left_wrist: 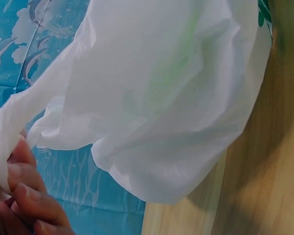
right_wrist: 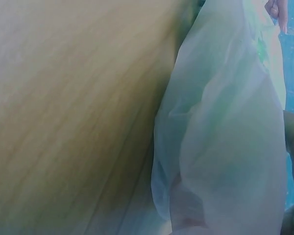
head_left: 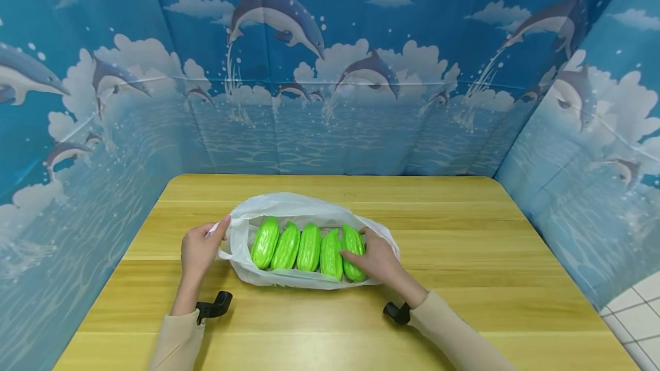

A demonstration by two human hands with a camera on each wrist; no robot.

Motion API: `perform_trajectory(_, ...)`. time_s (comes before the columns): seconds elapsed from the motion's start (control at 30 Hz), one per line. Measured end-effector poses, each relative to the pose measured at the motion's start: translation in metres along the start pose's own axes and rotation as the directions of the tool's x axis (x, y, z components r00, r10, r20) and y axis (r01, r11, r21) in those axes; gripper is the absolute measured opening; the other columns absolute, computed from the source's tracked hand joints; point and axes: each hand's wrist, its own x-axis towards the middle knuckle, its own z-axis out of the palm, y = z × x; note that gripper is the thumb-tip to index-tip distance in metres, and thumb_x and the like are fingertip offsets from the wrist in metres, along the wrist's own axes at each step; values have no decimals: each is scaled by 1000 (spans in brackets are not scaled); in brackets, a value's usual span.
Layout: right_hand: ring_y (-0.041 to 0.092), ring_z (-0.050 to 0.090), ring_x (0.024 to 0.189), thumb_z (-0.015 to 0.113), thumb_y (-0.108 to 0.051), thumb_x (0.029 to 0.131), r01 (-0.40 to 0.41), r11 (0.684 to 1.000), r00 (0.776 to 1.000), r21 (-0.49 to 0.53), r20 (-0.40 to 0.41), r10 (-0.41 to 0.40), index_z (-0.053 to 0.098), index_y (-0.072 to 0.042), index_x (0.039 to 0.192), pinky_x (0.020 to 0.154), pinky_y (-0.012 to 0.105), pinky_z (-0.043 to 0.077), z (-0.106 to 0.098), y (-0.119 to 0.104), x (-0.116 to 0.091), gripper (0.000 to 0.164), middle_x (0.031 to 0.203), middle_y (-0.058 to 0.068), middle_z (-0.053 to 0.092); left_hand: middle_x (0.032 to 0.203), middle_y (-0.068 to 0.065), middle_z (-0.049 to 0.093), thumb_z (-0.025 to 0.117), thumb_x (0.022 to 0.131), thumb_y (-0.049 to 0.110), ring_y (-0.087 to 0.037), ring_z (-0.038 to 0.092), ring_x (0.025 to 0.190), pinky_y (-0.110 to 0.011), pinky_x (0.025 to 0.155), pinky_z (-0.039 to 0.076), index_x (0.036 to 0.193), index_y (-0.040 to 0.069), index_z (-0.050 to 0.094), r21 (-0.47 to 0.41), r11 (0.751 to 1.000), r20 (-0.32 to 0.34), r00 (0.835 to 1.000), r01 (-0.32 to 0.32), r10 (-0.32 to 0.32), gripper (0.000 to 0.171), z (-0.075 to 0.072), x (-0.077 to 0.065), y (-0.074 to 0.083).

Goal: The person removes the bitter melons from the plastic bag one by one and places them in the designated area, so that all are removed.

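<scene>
A white plastic bag (head_left: 289, 205) lies on the table with its mouth spread wide. Several bright green bitter melons (head_left: 309, 248) sit side by side in it, visible through the opening. At the bag's left end my left hand (head_left: 198, 251) pinches a handle; the left wrist view shows the fingers (left_wrist: 29, 196) curled round the twisted plastic. My right hand (head_left: 380, 255) reaches into the right end, thumb and fingers about the rightmost bitter melon (head_left: 353, 251). From the right wrist, the bag's side (right_wrist: 230, 132) hides most of that hand.
A yellow wooden table (head_left: 319, 336) extends around the bag on every side. Behind it and along both sides hangs a blue curtain (head_left: 330, 130) printed with dolphins. White floor tiles (head_left: 634, 314) show at the lower right. Each wrist carries a black mount (head_left: 213, 307).
</scene>
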Motion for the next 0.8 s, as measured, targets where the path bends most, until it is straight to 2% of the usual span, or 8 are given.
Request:
perform_trajectory(0.23, 18, 58, 74, 73, -44, 80, 12, 1000, 1000, 24, -23, -12, 49, 3, 128, 68, 39, 49, -1, -3, -3, 71, 94, 15, 64, 42, 3, 38, 61, 88, 51, -15, 34, 40, -26, 40, 25, 64, -1, 63, -1, 1000, -6, 1000, 2, -2, 57, 0, 0, -1)
perform_trajectory(0.4, 15, 52, 63, 74, -42, 80, 22, 999, 999, 42, -35, -20, 48, 2, 129, 59, 34, 45, -3, -5, -4, 71, 81, 7, 60, 42, 4, 38, 62, 88, 51, -15, 34, 41, -26, 40, 25, 64, -1, 64, -8, 1000, -4, 1000, 6, -6, 57, -1, 1, 0)
perform_trajectory(0.6, 13, 44, 51, 73, -40, 81, 35, 997, 999, 64, -30, -33, 47, 1, 129, 48, 31, 38, -4, -6, -5, 68, 61, 0, 49, 42, 3, 37, 61, 88, 51, -15, 34, 41, -26, 40, 25, 64, -1, 63, -14, 1000, 3, 1000, 12, -12, 57, -1, 1, 1)
perform_trajectory(0.8, 11, 44, 49, 74, -38, 81, 60, 995, 997, 78, -54, -56, 49, 1, 128, 47, 31, 38, -5, -8, -5, 66, 59, -1, 48, 42, 3, 37, 61, 88, 51, -15, 34, 41, -26, 41, 25, 64, -1, 63, -21, 1000, 7, 1000, 17, -16, 57, -1, 1, 0)
